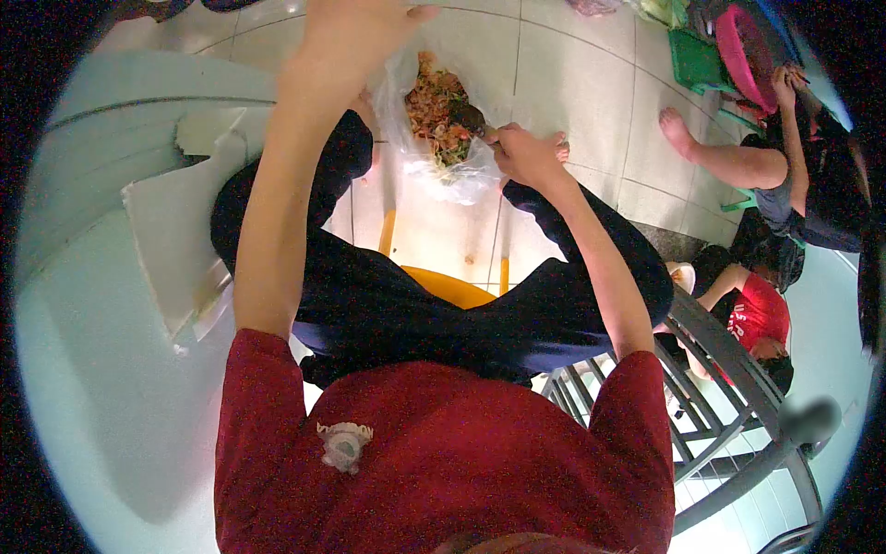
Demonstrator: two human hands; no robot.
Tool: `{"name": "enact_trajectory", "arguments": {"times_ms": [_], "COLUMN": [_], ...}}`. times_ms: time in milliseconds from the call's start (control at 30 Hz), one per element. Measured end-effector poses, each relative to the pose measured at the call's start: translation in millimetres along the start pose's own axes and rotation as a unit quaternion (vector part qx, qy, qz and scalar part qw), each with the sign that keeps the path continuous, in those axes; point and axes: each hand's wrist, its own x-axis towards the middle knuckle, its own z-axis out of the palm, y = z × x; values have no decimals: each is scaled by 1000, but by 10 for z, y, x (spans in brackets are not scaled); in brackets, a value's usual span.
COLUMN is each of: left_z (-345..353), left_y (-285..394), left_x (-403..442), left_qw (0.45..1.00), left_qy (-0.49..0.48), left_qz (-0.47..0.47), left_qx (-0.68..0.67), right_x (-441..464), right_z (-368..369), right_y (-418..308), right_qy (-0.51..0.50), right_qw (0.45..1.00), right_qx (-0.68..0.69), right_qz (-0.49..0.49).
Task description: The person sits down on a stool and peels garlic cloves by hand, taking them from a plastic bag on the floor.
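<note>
A clear plastic bag [475,183] lies spread on the tiled floor between my feet, with a heap of chopped, mixed food [434,106] in orange and green on it. My right hand [528,155] is closed around the handle of a utensil at the bag's right side. The utensil's dark, rounded end [466,116] rests in the food. My left hand [355,28] is stretched forward at the top of the view, above and left of the bag. Its thumb sticks out to the right, and the other fingers are cut off by the frame's edge.
I sit on a yellow stool [448,286]. A grey metal railing [720,355] stands at the lower right. Two other people sit at the right, one in a red shirt [761,314]. A pink basin [743,57] and a green crate [697,63] are at the upper right.
</note>
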Motion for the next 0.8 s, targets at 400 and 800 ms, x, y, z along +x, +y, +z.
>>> {"name": "enact_trajectory", "arguments": {"times_ms": [400, 800], "left_z": [159, 92], "left_y": [-9, -119], "left_x": [3, 6], "left_qw": [997, 996], "left_qy": [16, 22], "left_qz": [71, 69], "left_qx": [-15, -47], "right_x": [23, 138], "right_z": [-187, -85], "right_y": [-180, -181], "right_qy": [-113, -65], "right_qw": [987, 995], "right_qx": [-36, -45], "right_qz": [110, 57]}}
